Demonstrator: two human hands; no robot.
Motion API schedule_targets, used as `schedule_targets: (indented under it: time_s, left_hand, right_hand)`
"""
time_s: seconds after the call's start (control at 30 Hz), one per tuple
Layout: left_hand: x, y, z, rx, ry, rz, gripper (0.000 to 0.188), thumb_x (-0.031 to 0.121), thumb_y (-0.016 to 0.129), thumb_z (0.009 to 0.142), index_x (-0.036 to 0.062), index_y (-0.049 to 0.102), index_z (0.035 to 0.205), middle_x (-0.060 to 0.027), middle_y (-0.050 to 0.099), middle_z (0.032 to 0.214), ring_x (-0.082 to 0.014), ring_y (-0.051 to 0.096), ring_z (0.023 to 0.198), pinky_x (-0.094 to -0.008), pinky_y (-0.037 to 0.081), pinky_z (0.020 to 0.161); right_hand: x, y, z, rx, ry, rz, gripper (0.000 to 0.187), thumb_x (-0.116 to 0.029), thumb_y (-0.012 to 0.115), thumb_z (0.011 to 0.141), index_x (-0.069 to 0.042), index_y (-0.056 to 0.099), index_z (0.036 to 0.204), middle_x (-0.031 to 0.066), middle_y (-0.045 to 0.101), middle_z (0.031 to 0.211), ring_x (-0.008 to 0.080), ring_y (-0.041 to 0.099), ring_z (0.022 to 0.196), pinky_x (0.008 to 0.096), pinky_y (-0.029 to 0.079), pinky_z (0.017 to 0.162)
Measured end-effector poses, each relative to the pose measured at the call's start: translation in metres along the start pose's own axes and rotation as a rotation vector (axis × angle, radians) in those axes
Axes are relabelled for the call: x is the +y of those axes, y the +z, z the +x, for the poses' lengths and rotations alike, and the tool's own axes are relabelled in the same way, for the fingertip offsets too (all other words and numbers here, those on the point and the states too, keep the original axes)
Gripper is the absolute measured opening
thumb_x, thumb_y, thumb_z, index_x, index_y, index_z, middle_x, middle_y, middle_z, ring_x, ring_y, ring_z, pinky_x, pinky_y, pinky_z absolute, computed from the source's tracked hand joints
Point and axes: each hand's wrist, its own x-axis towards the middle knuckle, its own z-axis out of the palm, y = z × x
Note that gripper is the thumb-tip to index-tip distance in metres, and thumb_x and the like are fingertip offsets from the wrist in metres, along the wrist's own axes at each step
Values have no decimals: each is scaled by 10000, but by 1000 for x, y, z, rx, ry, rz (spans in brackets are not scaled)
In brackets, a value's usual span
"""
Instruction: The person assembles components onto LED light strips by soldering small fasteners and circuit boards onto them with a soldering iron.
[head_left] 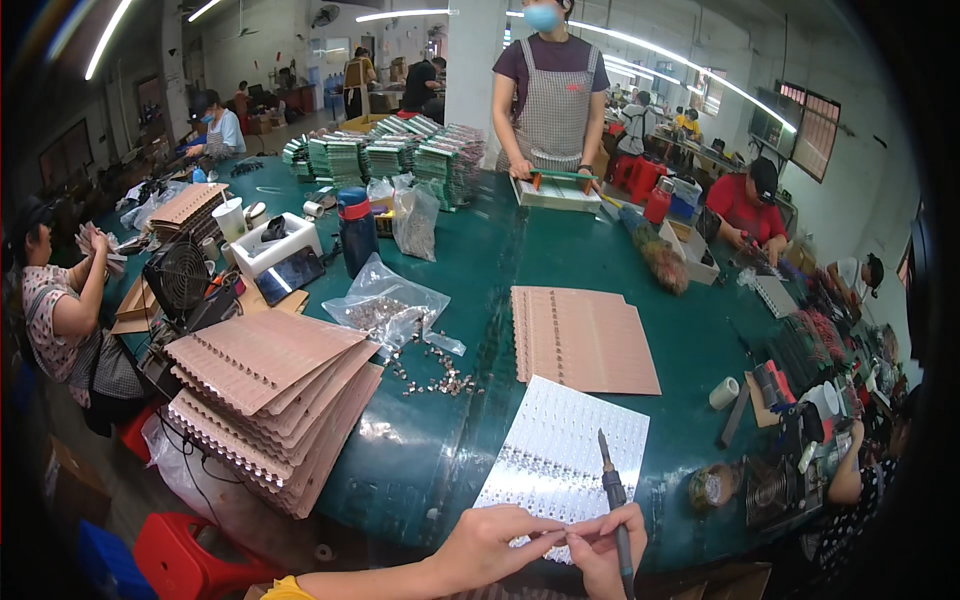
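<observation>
My right hand (608, 552) holds a soldering iron (613, 487), its tip pointing up and away from me. My left hand (492, 545) is closed in a pinch, its fingertips meeting those of my right hand; whatever they pinch is too small to name. Beneath both hands lies a white panel (585, 425) with rows of small metal bits on it. Just beyond it are flat brownish panels (590, 340) with notched edges. Small metal pieces (440, 378) are scattered left of the panels, by an opened clear plastic bag (385, 305) of more pieces.
A tall fanned stack of brownish panels (270, 375) stands at the left. Behind it are a phone (290, 275), a white box (275, 245) and a dark blue bottle (357, 230). Across the green table (455, 255) a masked person handles a frame (558, 190). A tape roll (713, 485) sits at right.
</observation>
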Motion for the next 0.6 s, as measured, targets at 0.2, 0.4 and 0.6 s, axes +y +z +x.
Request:
schedule_targets:
  time_s: [0.2, 0.4, 0.6]
  left_hand:
    - [3, -15, 13, 107, -39, 320, 415, 121, 731, 724, 23, 611, 1109, -155, 612, 982, -300, 574, 921, -360, 458, 816]
    - [-32, -22, 2, 43, -25, 527, 208, 78, 670, 750, 84, 682, 958, -48, 644, 859, -228, 527, 736, -323, 382, 673]
    - [-53, -23, -9, 141, -273, 524, 64, 86, 681, 729, 50, 666, 780, -63, 640, 741, -199, 522, 593, -308, 393, 634]
  right_hand:
    - [4, -10, 8, 72, -162, -149, 346, 36, 716, 713, -57, 410, 845, 250, 633, 967, 152, 607, 691, 267, 489, 680]
    - [5, -56, 8, 80, -353, -846, 561, -136, 853, 593, -67, 366, 865, 259, 592, 1088, 264, 630, 858, 339, 504, 769]
    - [13, -97, -16, 64, -86, -1112, 666, -156, 890, 497, -76, 345, 872, 317, 394, 1311, 418, 420, 1217, 405, 380, 986]
